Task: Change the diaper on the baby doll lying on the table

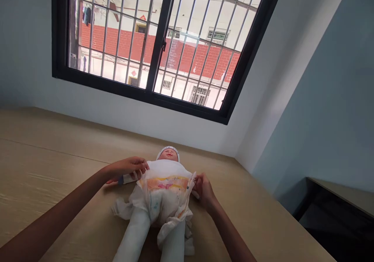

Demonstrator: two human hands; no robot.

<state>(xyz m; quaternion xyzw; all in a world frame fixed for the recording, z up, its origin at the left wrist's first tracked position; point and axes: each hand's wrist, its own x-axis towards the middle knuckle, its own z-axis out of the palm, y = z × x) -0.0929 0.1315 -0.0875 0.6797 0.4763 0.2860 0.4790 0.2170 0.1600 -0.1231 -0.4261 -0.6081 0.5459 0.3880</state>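
A baby doll in a white cap and white clothes lies on its back on the tabletop, legs toward me. A white diaper with an orange printed front covers its belly and hips. At the diaper's upper left edge, my left hand has its fingers curled and closed on the material, beside the doll's arm. Opposite it, my right hand pinches the raised right edge of the diaper. Loose ruffled parts of the diaper spread out beside both legs. My fingers partly hide the gripped edges.
The wide wood-coloured tabletop reaches back to the wall, with a seam running across its left part. Above it is a dark-framed window with metal bars. A dark piece of furniture stands at the right, beyond the table edge.
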